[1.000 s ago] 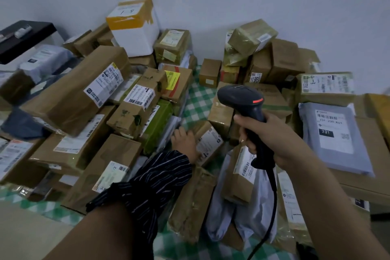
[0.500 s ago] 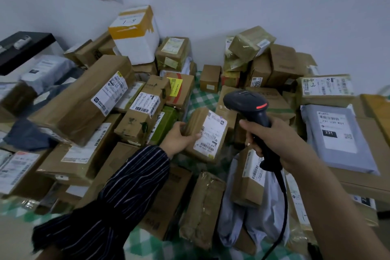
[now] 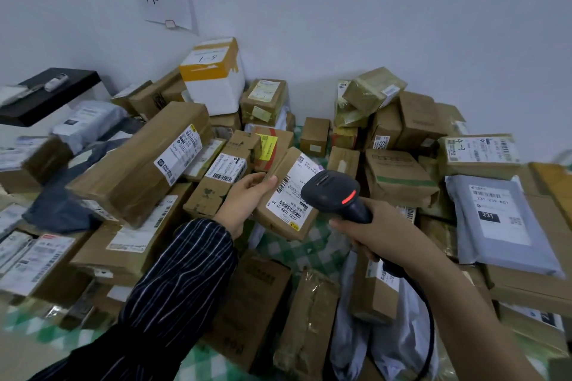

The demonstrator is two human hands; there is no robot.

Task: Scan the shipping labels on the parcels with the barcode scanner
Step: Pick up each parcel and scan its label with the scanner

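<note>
My left hand (image 3: pixel 244 201) grips a small brown cardboard parcel (image 3: pixel 278 213) by its left edge and holds it tilted above the pile. The parcel's white shipping label (image 3: pixel 292 195) faces up toward me. My right hand (image 3: pixel 368 232) grips the handle of a black barcode scanner (image 3: pixel 332 193). The scanner's head sits just over the right side of the label, and a red light glows on its back. Its black cable (image 3: pixel 425 318) hangs down by my right forearm.
Several labelled cardboard parcels and grey mailer bags lie heaped on a green checked cloth (image 3: pixel 297 254). A long brown box (image 3: pixel 136 164) lies at left, a grey mailer (image 3: pixel 501 223) at right, a white and yellow foam box (image 3: pixel 213 77) by the wall, a black shelf (image 3: pixel 52 93) far left.
My left hand picked the small parcel off the pile and raised it with the label up. My right hand brought the scanner down over the label.
</note>
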